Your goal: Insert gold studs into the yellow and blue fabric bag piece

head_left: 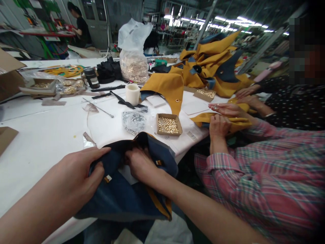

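Fabric [127, 200] (navy, mustard-lined) in both grips: left hand [76, 176] tight on its edge, right hand [139, 164] at its middle.

Your garment [132, 193] lies on the worktop [38, 142], near edge. Rivet box [169, 124] at 1 o'clock from it, small bag [134, 120] at 12, left of the box. Fabric pile [213, 64] behind at 2 o'clock.

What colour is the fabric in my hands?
Dark blue fabric with mustard-yellow lining; head view.
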Demonstrator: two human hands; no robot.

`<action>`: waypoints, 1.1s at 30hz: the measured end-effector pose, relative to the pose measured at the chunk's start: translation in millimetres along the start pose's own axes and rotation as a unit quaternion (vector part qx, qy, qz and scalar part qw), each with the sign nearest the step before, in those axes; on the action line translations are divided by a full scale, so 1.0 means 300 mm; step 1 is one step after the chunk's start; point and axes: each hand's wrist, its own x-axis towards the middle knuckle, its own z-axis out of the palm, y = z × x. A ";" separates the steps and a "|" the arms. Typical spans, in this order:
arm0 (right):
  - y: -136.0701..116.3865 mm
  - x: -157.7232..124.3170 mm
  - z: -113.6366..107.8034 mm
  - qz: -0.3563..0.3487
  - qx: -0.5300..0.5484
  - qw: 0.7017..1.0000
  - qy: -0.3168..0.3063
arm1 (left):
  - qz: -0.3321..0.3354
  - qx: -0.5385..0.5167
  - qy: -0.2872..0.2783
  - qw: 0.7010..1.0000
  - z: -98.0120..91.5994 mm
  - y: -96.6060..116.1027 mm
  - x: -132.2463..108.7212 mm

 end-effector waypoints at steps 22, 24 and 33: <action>0.080 0.017 0.028 -0.037 0.128 0.991 0.031 | 0.055 0.049 0.060 0.995 0.008 0.013 -0.004; 0.081 0.017 0.036 -0.038 0.154 0.987 0.034 | 0.052 0.047 0.057 0.996 0.010 0.022 -0.001; 0.089 0.023 0.065 -0.078 0.170 0.977 0.103 | 0.082 0.033 0.054 0.995 0.020 0.062 0.005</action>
